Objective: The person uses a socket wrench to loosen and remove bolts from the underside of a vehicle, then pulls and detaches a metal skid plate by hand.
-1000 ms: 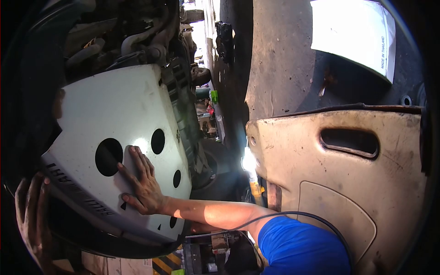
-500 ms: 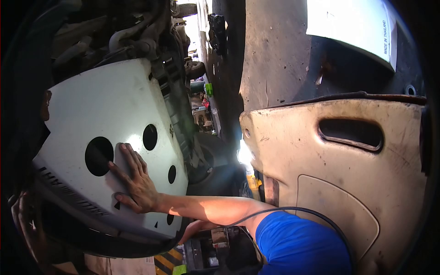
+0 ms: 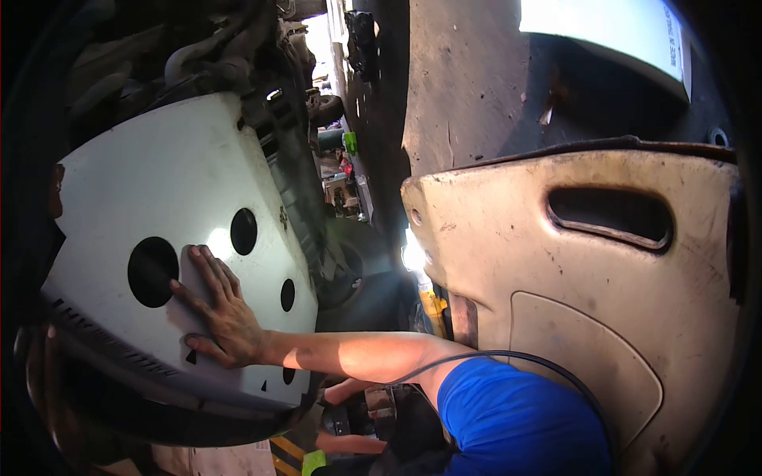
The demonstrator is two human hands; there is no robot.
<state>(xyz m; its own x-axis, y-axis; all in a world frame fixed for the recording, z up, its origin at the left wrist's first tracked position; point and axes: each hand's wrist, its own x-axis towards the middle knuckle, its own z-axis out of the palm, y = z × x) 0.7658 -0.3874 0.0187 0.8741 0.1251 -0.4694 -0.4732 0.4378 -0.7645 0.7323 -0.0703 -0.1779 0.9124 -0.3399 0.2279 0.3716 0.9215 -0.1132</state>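
Note:
My right hand [image 3: 226, 321] lies flat on a white panel [image 3: 198, 174], fingers stretched and spread, palm against the surface. Its index fingertip reaches the rim of a large round hole in the panel. Several smaller round holes and dark lettering mark the same panel. The bare forearm runs in from a blue sleeve [image 3: 508, 404], with a black cable [image 3: 508, 354] passing over the upper arm. At the dark left edge are shadowed, skin-toned shapes that may be my left hand [image 3: 49, 381]; its fingers cannot be made out clearly.
A worn beige panel [image 3: 476, 238] with an oblong opening fills the right side. A lit lamp with a yellow body [image 3: 432, 308] stands beside it. Dark vehicle parts [image 3: 198, 63] lie above the white panel. Bare limbs [image 3: 349, 443] show below. Another white piece [image 3: 603, 28] is at upper right.
The view has shifted, so the white panel and my right hand appear slightly farther left. My hand keeps its place on the panel. More of the bare limbs shows below the forearm.

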